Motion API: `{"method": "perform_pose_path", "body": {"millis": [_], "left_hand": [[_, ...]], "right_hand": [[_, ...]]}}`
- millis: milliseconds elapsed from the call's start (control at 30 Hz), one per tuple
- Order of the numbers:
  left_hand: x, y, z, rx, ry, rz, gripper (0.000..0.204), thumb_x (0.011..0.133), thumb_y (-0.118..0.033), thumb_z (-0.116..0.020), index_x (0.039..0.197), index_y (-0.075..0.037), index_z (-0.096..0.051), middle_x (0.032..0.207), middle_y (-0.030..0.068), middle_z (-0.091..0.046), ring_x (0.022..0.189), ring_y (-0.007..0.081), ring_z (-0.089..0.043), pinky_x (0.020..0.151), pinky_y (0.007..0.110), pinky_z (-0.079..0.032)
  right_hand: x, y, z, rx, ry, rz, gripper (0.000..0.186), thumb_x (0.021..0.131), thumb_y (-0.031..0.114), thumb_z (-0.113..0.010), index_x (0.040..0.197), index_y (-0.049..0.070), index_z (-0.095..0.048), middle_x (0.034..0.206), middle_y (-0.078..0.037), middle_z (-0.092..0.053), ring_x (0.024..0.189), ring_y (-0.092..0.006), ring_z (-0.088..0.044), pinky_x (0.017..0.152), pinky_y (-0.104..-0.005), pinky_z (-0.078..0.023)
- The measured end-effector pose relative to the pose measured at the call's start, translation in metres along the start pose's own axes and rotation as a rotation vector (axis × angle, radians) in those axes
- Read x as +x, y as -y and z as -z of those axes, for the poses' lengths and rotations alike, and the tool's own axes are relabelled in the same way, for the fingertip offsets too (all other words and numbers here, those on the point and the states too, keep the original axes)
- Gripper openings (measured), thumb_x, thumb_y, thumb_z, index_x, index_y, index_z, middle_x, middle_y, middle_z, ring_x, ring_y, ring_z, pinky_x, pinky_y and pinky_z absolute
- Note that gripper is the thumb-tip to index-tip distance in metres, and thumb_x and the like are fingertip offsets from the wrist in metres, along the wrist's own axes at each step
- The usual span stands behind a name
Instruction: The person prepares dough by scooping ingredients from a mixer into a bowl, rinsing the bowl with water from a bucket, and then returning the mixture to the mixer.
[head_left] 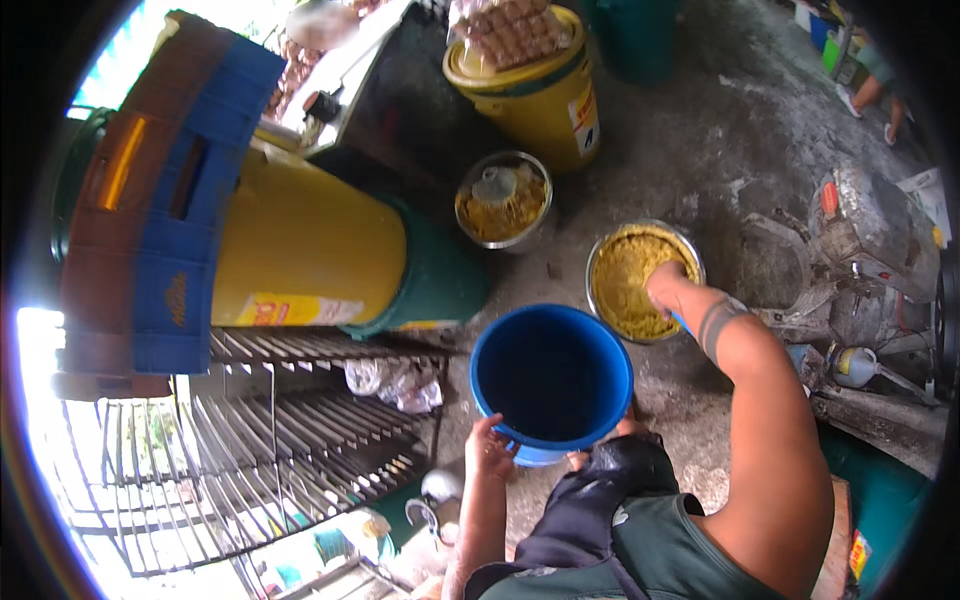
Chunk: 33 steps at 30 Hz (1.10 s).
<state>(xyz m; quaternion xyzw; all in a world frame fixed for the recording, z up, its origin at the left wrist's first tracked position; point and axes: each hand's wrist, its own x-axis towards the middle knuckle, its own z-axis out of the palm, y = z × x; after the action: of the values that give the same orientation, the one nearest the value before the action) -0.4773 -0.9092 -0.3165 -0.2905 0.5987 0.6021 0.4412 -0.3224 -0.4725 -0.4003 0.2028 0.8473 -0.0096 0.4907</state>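
A deep blue bucket (552, 374) stands upright in front of me, and its inside is dark. My left hand (490, 450) grips its near-left rim, fingers curled at the edge. To the right of the bucket, a metal bowl (597, 300) holds a thick yellow mash (622, 280). My right hand (668, 284) reaches down into this mash at the bowl's right side. Its fingers are hidden from view, and a small patch of blue shows under the wrist.
Another metal bowl (520, 240) with yellow-brown food stands beyond the bucket. Yellow drums (540, 110) and stacked crates (180, 250) are at the back and left. A slatted metal rack (280, 440) is at left; grimy machinery (860, 260) stands at right on the concrete floor (690, 130).
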Motion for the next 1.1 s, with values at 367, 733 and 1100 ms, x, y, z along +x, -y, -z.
{"method": "perform_pose_path", "body": {"millis": [367,733,1100], "left_hand": [[-0.041,-0.003,-0.045,0.188,0.107,-0.113,0.012,0.083,-0.023,-0.066,0.088,-0.014,-0.06,0.084,0.005,-0.062,0.081,0.0234,-0.061,0.082,0.049,-0.046],[-0.093,-0.019,-0.094,0.281,0.245,-0.201,0.011,0.089,-0.023,-0.065,0.086,-0.018,-0.055,0.084,-0.0007,-0.059,0.076,0.0161,-0.059,0.07,0.042,-0.052],[-0.105,-0.014,-0.132,0.304,0.37,-0.181,0.008,0.092,-0.02,-0.06,0.095,-0.013,-0.057,0.086,0.0,-0.06,0.078,0.0138,-0.059,0.076,0.038,-0.053]], "right_hand": [[-0.067,0.135,0.029,0.746,-0.553,0.499,0.03,0.086,0.034,-0.069,0.097,0.006,-0.071,0.097,-0.02,-0.07,0.088,-0.0346,-0.07,0.075,-0.0466,-0.055],[-0.014,0.203,-0.024,0.555,-0.412,0.608,0.038,0.087,0.032,-0.065,0.121,0.014,-0.067,0.117,-0.013,-0.069,0.102,-0.0297,-0.069,0.088,-0.0455,-0.057],[0.075,0.193,-0.104,0.435,-0.265,0.663,0.037,0.09,0.031,-0.062,0.121,0.011,-0.069,0.127,-0.016,-0.065,0.112,-0.0346,-0.065,0.097,-0.044,-0.052]]}}
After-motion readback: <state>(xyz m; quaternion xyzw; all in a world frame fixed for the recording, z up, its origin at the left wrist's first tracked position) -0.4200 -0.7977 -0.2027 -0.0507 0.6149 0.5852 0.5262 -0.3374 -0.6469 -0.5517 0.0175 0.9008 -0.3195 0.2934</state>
